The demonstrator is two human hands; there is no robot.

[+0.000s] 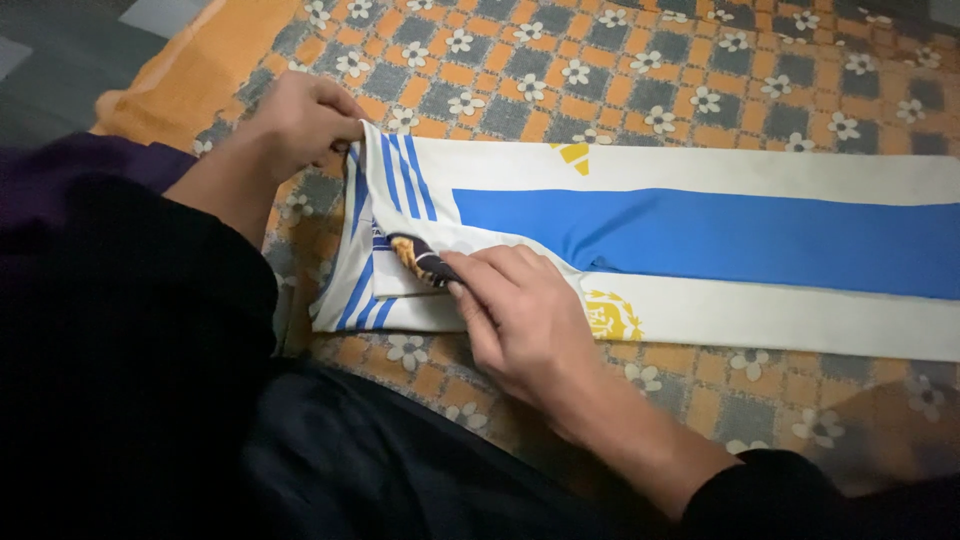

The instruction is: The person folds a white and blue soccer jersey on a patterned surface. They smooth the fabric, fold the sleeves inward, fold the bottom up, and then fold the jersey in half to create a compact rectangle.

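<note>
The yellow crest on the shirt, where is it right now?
In the head view, the yellow crest sits on the shirt's near white stripe, just right of the right hand.

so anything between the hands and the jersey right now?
Nothing visible. Both hands are already on the folded white and blue jersey: the left hand grips its collar-end corner, the right hand presses on the fold near the small dark patch. It lies flat on the flower-patterned blanket.

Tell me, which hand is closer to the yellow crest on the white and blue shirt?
Right. The right hand lies on the shirt just beside the yellow crest, nearly touching it. The left hand grips the shirt's far corner, well away from it.
</note>
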